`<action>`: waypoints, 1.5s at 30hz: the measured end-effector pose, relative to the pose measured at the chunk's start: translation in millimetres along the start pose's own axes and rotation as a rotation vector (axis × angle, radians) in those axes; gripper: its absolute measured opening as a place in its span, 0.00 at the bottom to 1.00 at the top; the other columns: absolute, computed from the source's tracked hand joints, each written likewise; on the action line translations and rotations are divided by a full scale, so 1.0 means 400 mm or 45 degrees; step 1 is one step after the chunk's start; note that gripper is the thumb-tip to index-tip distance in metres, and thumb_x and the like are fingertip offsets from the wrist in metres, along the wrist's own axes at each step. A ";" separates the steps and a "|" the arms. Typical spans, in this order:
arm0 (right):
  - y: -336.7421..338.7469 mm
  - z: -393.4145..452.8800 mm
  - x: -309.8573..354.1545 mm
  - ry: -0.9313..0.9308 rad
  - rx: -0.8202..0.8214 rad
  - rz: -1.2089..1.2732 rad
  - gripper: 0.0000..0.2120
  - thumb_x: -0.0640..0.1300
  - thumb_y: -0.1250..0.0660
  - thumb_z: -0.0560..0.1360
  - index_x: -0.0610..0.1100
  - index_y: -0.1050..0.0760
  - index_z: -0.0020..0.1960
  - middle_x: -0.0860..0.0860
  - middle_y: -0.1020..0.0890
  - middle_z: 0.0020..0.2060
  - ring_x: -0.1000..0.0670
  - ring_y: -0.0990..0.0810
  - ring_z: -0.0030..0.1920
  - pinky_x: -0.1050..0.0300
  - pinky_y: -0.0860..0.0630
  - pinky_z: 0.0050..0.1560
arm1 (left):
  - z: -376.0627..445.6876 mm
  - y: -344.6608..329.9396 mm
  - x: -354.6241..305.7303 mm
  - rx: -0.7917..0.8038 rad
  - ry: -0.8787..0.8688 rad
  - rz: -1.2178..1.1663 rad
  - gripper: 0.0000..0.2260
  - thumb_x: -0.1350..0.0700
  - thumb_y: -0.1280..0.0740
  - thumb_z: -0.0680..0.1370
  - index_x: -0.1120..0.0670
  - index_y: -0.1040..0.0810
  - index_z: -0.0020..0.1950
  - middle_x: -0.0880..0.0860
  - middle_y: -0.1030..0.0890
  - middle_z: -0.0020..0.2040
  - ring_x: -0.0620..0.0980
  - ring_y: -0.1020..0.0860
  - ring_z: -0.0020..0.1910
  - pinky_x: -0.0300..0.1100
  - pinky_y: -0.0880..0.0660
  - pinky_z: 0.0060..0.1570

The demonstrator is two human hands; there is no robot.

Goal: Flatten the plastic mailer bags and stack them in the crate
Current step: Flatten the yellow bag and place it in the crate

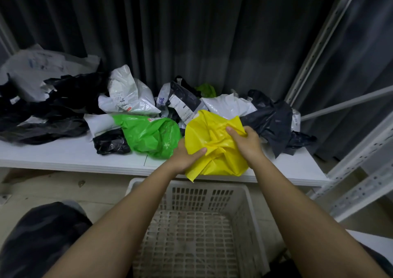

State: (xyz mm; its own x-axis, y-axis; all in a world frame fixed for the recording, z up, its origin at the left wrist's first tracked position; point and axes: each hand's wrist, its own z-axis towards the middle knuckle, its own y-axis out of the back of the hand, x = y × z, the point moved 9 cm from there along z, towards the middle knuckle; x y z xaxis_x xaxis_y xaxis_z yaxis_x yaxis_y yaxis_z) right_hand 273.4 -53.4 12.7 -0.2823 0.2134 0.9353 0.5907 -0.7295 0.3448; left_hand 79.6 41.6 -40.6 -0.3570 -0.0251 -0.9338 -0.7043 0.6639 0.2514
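A crumpled yellow mailer bag (212, 150) lies at the front edge of the white shelf (63, 156). My left hand (187, 156) grips its lower left side, thumb on top. My right hand (246, 139) pinches its upper right part, fingers curled into the folds. Below the hands stands a white slatted crate (251, 203) with nothing inside. A crumpled green mailer bag (151, 135) lies just left of the yellow one.
Several black, white and grey crumpled mailer bags (131, 97) are heaped along the back of the shelf. A dark curtain hangs behind. Metal shelf uprights (319, 48) stand at the right. A dark bag (42, 235) sits on the floor at the lower left.
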 end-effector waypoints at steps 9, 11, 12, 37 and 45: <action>-0.002 -0.035 -0.035 -0.072 0.026 0.336 0.09 0.53 0.35 0.78 0.50 0.28 0.43 0.48 0.21 0.44 0.47 0.22 0.47 0.48 0.24 0.51 | -0.031 0.037 -0.040 -0.089 -0.227 -0.068 0.33 0.67 0.31 0.75 0.55 0.44 0.74 0.57 0.28 0.64 0.56 0.26 0.60 0.54 0.26 0.58; 0.013 -0.038 -0.037 -0.030 -0.010 0.265 0.07 0.51 0.35 0.78 0.51 0.27 0.42 0.43 0.20 0.48 0.44 0.21 0.49 0.44 0.24 0.53 | -0.027 0.068 -0.032 -0.171 -0.209 -0.091 0.27 0.67 0.33 0.75 0.56 0.37 0.72 0.62 0.25 0.62 0.57 0.23 0.54 0.56 0.24 0.55; 0.022 -0.041 -0.035 -0.001 -0.028 0.251 0.07 0.49 0.35 0.78 0.51 0.26 0.42 0.43 0.20 0.48 0.45 0.21 0.48 0.44 0.24 0.53 | -0.026 0.082 -0.024 -0.207 -0.193 -0.083 0.24 0.67 0.33 0.76 0.57 0.34 0.70 0.63 0.24 0.60 0.56 0.23 0.50 0.53 0.23 0.52; 0.121 -0.069 0.062 0.217 -0.231 0.231 0.12 0.47 0.37 0.79 0.38 0.27 0.43 0.46 0.26 0.35 0.53 0.29 0.36 0.61 0.32 0.36 | -0.058 0.157 -0.108 -0.417 -0.349 -0.200 0.11 0.57 0.39 0.80 0.55 0.30 0.37 0.56 0.28 0.38 0.53 0.28 0.40 0.47 0.31 0.45; 0.122 0.006 -0.101 -0.246 -0.287 0.314 0.18 0.52 0.39 0.80 0.35 0.27 0.45 0.41 0.23 0.41 0.44 0.24 0.45 0.42 0.26 0.54 | -0.028 0.083 -0.026 0.069 0.055 -0.492 0.40 0.29 0.39 0.71 0.52 0.38 0.74 0.56 0.26 0.66 0.57 0.22 0.58 0.53 0.22 0.54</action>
State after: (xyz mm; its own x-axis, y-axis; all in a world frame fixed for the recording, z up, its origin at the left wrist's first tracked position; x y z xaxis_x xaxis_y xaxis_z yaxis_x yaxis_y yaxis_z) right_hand 315.6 -96.1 -8.1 0.0077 0.1163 0.9932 0.4360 -0.8942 0.1013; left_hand 53.1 55.6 -19.9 -0.0983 -0.3120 -0.9450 -0.7587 0.6380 -0.1317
